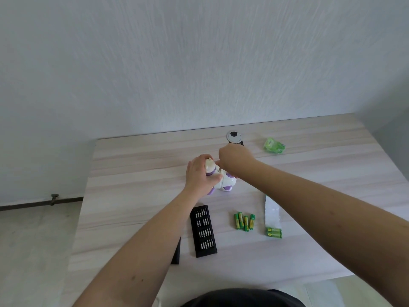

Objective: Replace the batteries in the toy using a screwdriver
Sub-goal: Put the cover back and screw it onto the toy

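Head view: your left hand (pixel 199 173) grips the white-and-purple toy (pixel 222 180) mid-table (pixel 132 173); your right hand (pixel 234 159) pinches a screwdriver (pixel 219 169) at it. Nearer you: bit case (pixel 203 231), four loose batteries (pixel 244 221), battery pack (pixel 274 232).

Two bare forearms, no sleeves, left hand (pixel 199 173), right hand (pixel 234 157), dark garment (pixel 241 298) below

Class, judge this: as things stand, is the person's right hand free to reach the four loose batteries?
Probably not yet: the right hand holds a tool at the toy. The loose batteries lie uncovered on the table.
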`<state>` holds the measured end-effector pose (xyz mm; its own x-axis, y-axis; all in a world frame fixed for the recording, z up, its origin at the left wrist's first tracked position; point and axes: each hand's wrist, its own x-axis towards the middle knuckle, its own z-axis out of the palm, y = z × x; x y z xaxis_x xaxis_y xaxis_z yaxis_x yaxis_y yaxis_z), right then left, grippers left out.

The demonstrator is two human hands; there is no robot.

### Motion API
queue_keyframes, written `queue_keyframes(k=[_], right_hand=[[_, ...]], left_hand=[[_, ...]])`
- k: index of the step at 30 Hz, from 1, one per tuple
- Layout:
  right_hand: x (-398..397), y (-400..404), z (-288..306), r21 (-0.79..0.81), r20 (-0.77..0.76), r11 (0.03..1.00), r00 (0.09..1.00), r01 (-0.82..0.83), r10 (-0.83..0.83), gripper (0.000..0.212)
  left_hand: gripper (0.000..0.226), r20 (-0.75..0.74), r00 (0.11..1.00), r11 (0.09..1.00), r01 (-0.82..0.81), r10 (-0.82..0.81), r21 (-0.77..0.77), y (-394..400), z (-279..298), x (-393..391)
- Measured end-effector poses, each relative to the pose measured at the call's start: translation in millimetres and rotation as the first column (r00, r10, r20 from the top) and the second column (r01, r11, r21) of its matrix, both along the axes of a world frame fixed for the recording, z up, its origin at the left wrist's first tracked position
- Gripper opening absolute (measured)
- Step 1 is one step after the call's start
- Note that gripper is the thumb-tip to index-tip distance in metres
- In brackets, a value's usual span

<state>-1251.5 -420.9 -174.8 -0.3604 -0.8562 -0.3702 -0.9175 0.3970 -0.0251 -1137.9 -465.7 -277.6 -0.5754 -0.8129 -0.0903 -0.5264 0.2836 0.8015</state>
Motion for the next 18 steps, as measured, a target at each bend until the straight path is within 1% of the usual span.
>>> queue_keyframes(k=[3, 6, 9, 12, 14, 15, 16, 17, 18], right_hand=[[1.8, 1.1, 2.9, 0.021, 0.019, 1.0, 1.0, 0.022, -0.022, 0.038], [-1.7, 6.0, 3.8, 0.043, 0.064, 0.999, 0.998, 0.015, -0.017, 0.045], [-5.6, 8.5, 7.3, 0.051, 0.058, 0.999, 0.998, -0.004, 0.001, 0.046], [-13.3, 13.1, 10.7, 0.009, 0.01, 1.0, 1.0, -0.012, 0.012, 0.04], [-17.6, 22.3, 11.4, -0.056, 0.03, 0.998, 0.999, -0.011, 0.012, 0.035], [-18.8, 28.6, 10.5, -0.116, 0.08, 0.993, 0.997, 0.012, -0.003, 0.035], [-19.5, 35.6, 9.4, -0.179, 0.167, 0.981, 0.985, 0.075, -0.045, 0.036], [-19.6, 42.8, 7.8, -0.227, 0.282, 0.96, 0.954, 0.166, -0.098, 0.037], [-20.0, 49.5, 5.7, -0.252, 0.409, 0.932, 0.901, 0.263, -0.144, 0.036]], left_hand=[[0.043, 0.008, 1.0, 1.0, 0.009, -0.009, 0.006, -0.6, 0.1, 0.2], [0.044, 0.012, 1.0, 1.0, 0.015, -0.015, 0.007, -1.4, 0.5, 0.2], [0.045, 0.017, 1.0, 1.0, 0.024, -0.024, 0.003, -1.2, 1.4, 1.9], [0.046, 0.014, 0.999, 0.999, 0.033, -0.033, -0.006, -0.3, 2.2, 3.0], [0.045, 0.01, 0.999, 0.999, 0.032, -0.032, 0.002, -0.3, 1.6, 3.3], [0.045, 0.006, 0.999, 0.999, 0.033, -0.033, 0.004, -0.6, 1.9, 3.5], [0.045, 0.003, 0.999, 0.999, 0.037, -0.037, 0.001, -1.0, 2.1, 3.7], [0.045, 0.0, 0.999, 0.999, 0.044, -0.044, -0.006, -1.4, 2.1, 3.8], [0.046, -0.003, 0.999, 0.999, 0.052, -0.052, -0.016, -1.7, 2.2, 4.5]])
